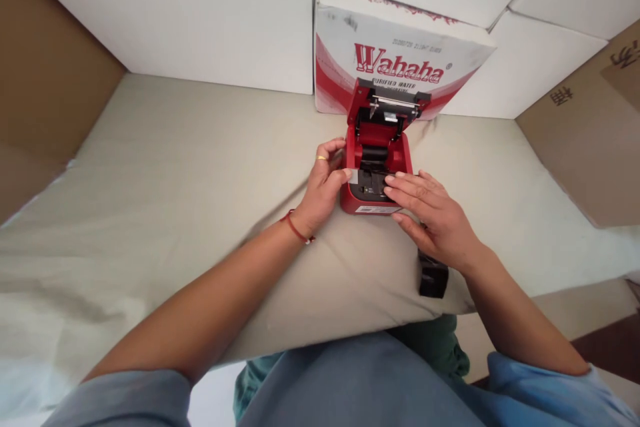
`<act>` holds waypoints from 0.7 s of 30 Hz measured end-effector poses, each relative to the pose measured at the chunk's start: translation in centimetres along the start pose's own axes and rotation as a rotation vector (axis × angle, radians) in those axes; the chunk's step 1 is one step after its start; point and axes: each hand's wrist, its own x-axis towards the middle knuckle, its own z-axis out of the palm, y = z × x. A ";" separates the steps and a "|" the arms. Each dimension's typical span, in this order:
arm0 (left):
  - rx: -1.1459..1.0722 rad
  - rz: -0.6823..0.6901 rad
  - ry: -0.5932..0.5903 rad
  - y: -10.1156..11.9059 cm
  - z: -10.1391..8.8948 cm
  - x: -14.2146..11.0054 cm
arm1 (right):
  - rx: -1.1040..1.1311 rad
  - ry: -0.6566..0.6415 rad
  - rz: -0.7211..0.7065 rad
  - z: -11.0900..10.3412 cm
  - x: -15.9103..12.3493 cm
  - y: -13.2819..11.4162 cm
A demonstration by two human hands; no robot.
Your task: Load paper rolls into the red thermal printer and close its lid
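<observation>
A small red label printer [379,203] stands on the cloth in front of me with its lid [361,103] tilted up and back. Its black inner roller [374,155] and black front panel [370,182] are exposed. My left hand [323,183] grips the printer's left side, thumb over the front left corner near a small grey patch, fingers along the wall. My right hand [433,213] lies with outstretched fingers on the right part of the front panel, its thumb lower by the front edge. What is under those fingertips is hidden.
A black block-shaped object [433,278] lies on the cloth [200,167] below my right hand. Behind the printer stands a red and white Wahaha carton [340,47], close to the raised lid. White boxes [225,20] line the back; brown cardboard [45,73] flanks both sides.
</observation>
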 end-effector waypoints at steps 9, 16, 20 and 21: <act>0.687 0.560 -0.022 5.4 1.4 -3.0 | -0.027 0.122 -0.082 1.5 -1.2 -0.4; 0.858 0.697 -0.124 5.2 2.2 -3.1 | 0.228 0.202 0.097 -0.6 0.3 0.8; 0.898 0.675 -0.163 4.9 2.0 -3.2 | 0.179 0.396 0.330 -2.2 5.4 3.8; 0.907 0.683 -0.159 4.9 2.0 -3.2 | 0.139 0.368 0.368 -2.3 7.0 4.8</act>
